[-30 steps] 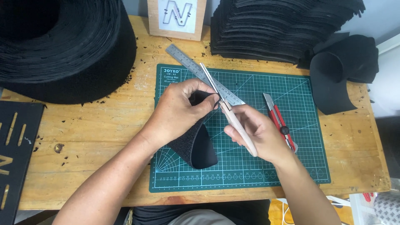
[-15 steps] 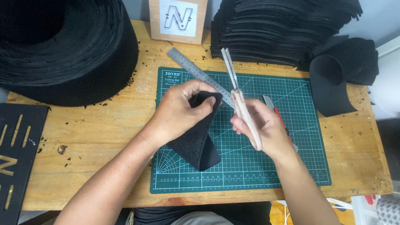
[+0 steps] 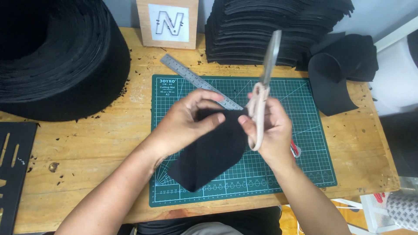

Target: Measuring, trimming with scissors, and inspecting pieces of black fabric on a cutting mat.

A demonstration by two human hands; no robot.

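My left hand grips a flat piece of black foam sheet by its upper edge, above the green cutting mat. My right hand holds a pair of scissors with pale pink handles. The blades point up and away, closed. The right thumb also touches the foam's top right corner. A steel ruler lies slantwise on the mat behind my hands. A red utility knife shows just past my right wrist.
A big roll of black foam fills the left rear of the wooden table. A stack of cut black pieces stands at the back, curled foam scraps to the right. A wooden sign stands behind. A black tray lies at the left edge.
The scissors have swung up from lying across the foam to pointing upright. The foam piece has flattened out and both hands have drawn together at its top edge.
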